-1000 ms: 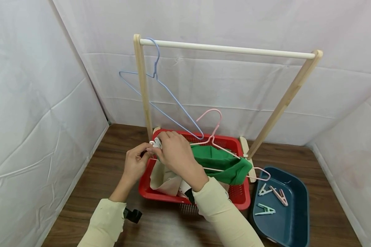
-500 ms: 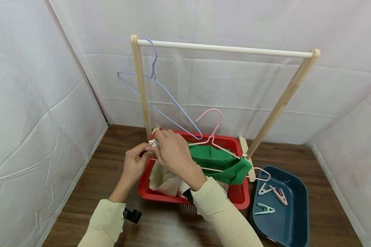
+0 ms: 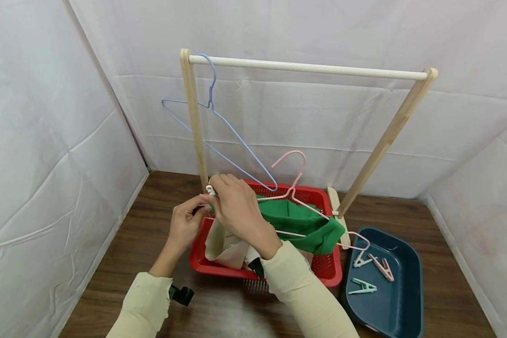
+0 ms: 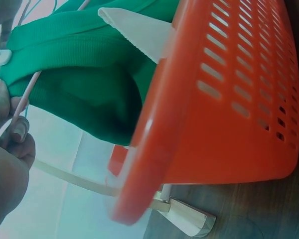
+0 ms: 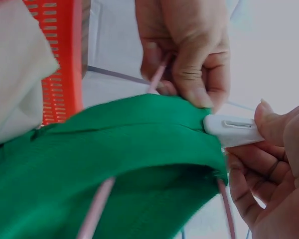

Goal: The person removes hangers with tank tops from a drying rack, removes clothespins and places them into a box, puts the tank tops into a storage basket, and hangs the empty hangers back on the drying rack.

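Observation:
A green garment with a ribbed band (image 4: 60,50) lies over a pink wire hanger (image 3: 297,176), above the red basket. My left hand (image 3: 186,223) pinches the hanger wire at its left end, fingertips right at the garment's edge. With thumb and fingers my right hand (image 3: 241,206) pinches a white clothespin (image 5: 231,130), whose tip is at the band's edge by the hanger's end. In the head view the right hand covers most of the clothespin and that corner of the garment.
The red basket (image 3: 203,267) holds cream cloth (image 3: 226,249). Behind it rises a wooden rack with a white rail (image 3: 308,67); a blue hanger (image 3: 236,131) hangs at its left. A dark blue tub (image 3: 401,300) at right contains several clothespins (image 3: 363,286).
The pink hanger's hook has shifted slightly right and down. The clothespin has tilted more upright in my right hand's pinch. My left hand has hardly moved.

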A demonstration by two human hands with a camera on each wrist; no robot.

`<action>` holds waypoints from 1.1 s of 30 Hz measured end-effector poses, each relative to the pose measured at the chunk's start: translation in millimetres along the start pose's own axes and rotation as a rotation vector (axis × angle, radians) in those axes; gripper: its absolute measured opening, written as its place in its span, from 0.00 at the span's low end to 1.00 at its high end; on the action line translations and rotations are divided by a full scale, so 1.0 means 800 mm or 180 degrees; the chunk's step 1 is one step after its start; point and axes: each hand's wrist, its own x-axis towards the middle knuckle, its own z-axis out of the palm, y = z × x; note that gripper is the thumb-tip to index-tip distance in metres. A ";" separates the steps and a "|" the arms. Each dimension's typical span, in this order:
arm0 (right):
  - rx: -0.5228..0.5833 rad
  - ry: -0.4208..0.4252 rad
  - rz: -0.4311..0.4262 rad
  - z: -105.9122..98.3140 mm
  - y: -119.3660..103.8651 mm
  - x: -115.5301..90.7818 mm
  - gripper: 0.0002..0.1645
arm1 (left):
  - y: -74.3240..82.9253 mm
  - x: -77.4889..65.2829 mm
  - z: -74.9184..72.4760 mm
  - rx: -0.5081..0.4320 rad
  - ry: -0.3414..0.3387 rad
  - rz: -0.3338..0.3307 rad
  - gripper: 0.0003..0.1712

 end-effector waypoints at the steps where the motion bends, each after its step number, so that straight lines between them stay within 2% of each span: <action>1: 0.0030 0.0023 0.0010 -0.001 0.000 0.001 0.14 | 0.000 0.000 0.000 0.0006 -0.0012 0.0003 0.06; 6: 0.0147 0.0132 0.0027 -0.011 -0.001 0.003 0.14 | -0.002 -0.001 -0.001 -0.0042 -0.0071 -0.0025 0.04; 12: 0.0206 0.0179 0.0009 -0.020 -0.001 -0.001 0.15 | -0.001 -0.001 -0.001 -0.0030 -0.0041 -0.0049 0.04; 21: 0.0259 0.0143 0.0024 -0.041 -0.005 -0.016 0.17 | -0.001 -0.004 -0.002 0.0015 0.0001 -0.0076 0.05; 28: 0.0462 0.0155 0.0118 -0.053 -0.004 -0.031 0.16 | -0.037 -0.013 0.000 -0.0066 0.0027 -0.0125 0.06; 33: 0.0531 0.0171 0.0174 -0.057 0.002 -0.041 0.15 | -0.045 -0.016 0.000 -0.0125 0.0027 -0.0131 0.05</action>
